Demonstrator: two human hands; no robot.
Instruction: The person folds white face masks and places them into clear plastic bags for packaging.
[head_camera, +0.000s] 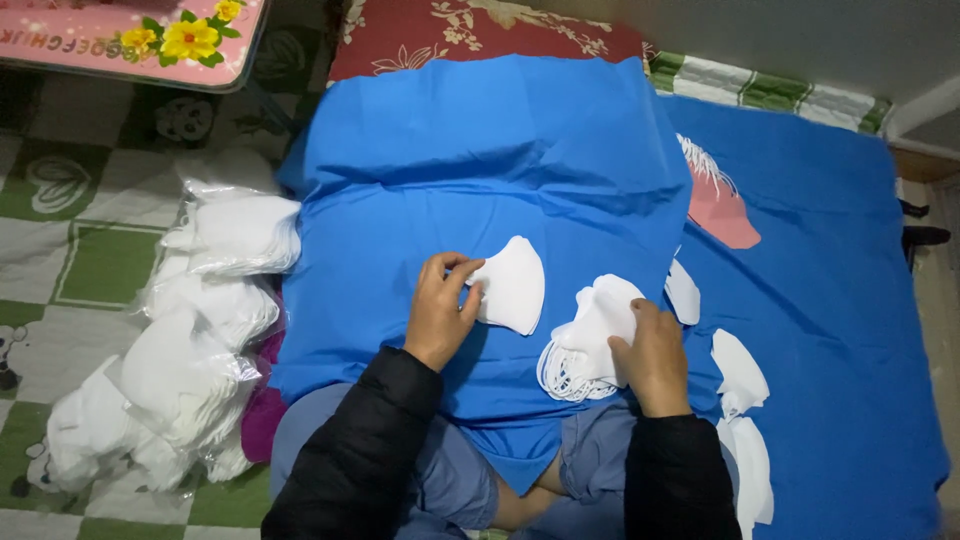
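Pinching a single white mask (512, 285) at its left edge, the left hand (440, 310) holds it flat on the blue cloth (480, 150), the mask lying just right of the fingers. The right hand (650, 355) rests on a stack of white masks (585, 345), apparently gripping it, though the fingers are partly hidden.

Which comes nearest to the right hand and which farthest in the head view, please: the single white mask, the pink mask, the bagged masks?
From the right hand:
1. Single white mask, to its left, pinched by the left hand.
2. Pink mask, above it on the blue cloth.
3. Bagged masks, far left on the floor.
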